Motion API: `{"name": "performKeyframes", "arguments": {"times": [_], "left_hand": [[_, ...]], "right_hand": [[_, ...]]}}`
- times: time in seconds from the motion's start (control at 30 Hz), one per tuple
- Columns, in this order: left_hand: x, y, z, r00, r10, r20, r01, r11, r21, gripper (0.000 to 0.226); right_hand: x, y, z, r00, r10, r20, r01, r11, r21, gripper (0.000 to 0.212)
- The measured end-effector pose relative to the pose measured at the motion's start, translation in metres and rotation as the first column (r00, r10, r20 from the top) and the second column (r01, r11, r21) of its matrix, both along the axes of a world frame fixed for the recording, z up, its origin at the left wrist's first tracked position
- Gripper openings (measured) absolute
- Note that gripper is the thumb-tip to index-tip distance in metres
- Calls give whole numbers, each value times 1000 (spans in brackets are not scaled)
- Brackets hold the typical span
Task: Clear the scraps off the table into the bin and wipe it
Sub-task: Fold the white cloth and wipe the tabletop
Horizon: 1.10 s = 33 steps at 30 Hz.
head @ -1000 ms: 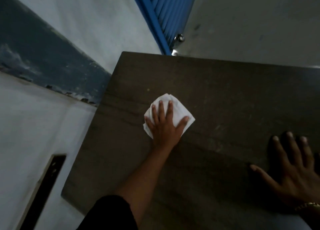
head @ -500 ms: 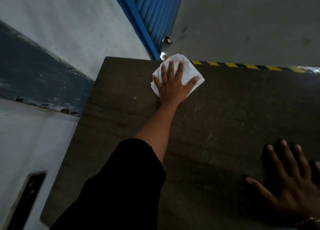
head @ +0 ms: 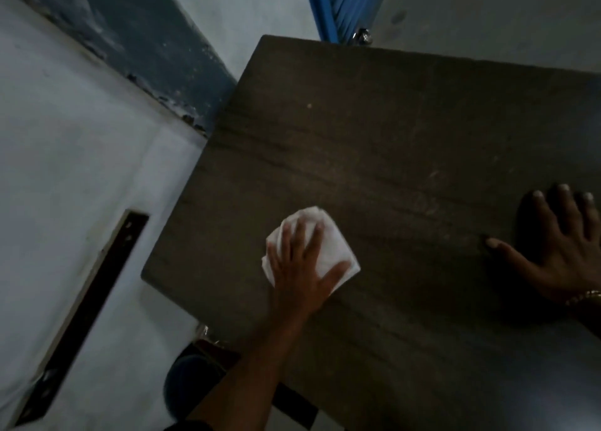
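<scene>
Pressing white cloth [head: 328, 251] flat | left hand [head: 300, 276] | table [head: 390, 144]

Both forearms are bare. The left hand [head: 300, 271] wears nothing on its fingers or wrist; a sliver of dark black sleeve [head: 192, 426] shows at the near edge. The right hand [head: 566, 251] has a gold-coloured chain-link bracelet [head: 583, 297] around its wrist, with short pale fingernails visible.

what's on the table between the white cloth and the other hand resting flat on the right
Nothing solid. In the head view the tabletop between the white cloth under the left hand and the right hand is bare wood with faint pale smudges.
</scene>
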State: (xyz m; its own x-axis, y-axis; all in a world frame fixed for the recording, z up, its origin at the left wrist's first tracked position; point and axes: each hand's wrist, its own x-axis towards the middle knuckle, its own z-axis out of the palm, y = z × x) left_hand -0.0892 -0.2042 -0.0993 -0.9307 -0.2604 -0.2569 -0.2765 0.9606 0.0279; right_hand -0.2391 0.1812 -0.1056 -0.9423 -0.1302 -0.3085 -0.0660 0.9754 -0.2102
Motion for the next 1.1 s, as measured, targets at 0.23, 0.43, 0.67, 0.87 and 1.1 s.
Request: {"name": "performKeyframes", "arguments": {"times": [0.23,0.43,0.67,0.87,1.1], "left_hand": [[166,-1,-2,973,144,180,-127,986,-104,100],[119,25,3,970,150,194,-124,983,-139,103],[-81,58,-8,995,48,-83,-52,998,-37,91],[-236,87,-22,977,-15,-213,16,1000,7,87],[-388,130,-16,983,-74,-167,96,987,126,89]], "right_hand": [[3,33,0,1000,-8,-15,8,1000,4,100],[2,30,7,999,-12,44,10,999,37,105],[-1,28,19,997,-61,36,60,997,41,101],[-7,28,20,995,-71,70,66,996,67,101],[-12,31,14,992,-84,99,78,995,60,105]]}}
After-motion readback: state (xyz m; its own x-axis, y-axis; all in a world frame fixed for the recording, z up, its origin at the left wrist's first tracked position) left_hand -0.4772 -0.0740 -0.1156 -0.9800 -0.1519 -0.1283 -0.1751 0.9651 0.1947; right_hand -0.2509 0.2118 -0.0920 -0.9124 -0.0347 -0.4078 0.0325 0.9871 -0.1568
